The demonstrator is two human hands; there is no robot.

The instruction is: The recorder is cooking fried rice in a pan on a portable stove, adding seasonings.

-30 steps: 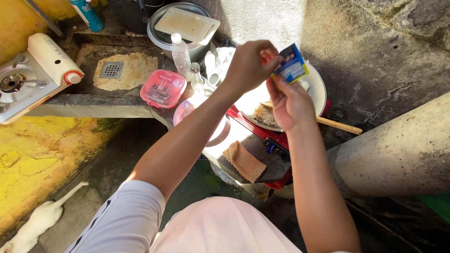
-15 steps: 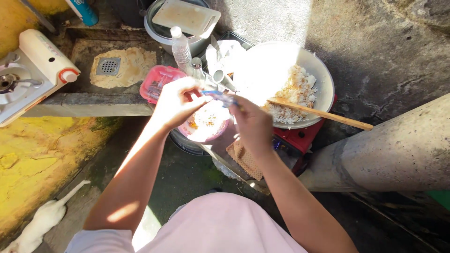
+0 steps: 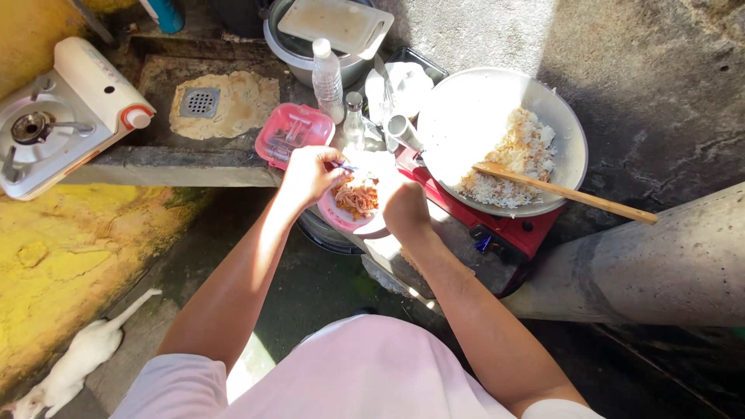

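My left hand (image 3: 309,175) pinches a small blue packet (image 3: 346,167) over a pink bowl (image 3: 338,214) that holds shredded orange-brown food (image 3: 357,199). My right hand (image 3: 403,208) is closed on the bowl's right rim. Just right of both hands, a large metal wok (image 3: 466,109) of fried rice (image 3: 512,155) sits on a red portable stove (image 3: 512,231). A wooden spatula (image 3: 574,195) lies across the wok with its handle pointing right.
A pink lidded container (image 3: 293,133), two clear bottles (image 3: 327,71) and a pot with a white cutting board (image 3: 335,25) stand behind the bowl. A white gas stove (image 3: 70,109) and a floor drain (image 3: 199,102) are at left. A white cat (image 3: 77,361) lies bottom left; a concrete pillar (image 3: 667,264) is at right.
Both hands came down and to the left from above the wok to the pink bowl, bringing the blue packet. The right hand let go of the packet and took the bowl's rim.
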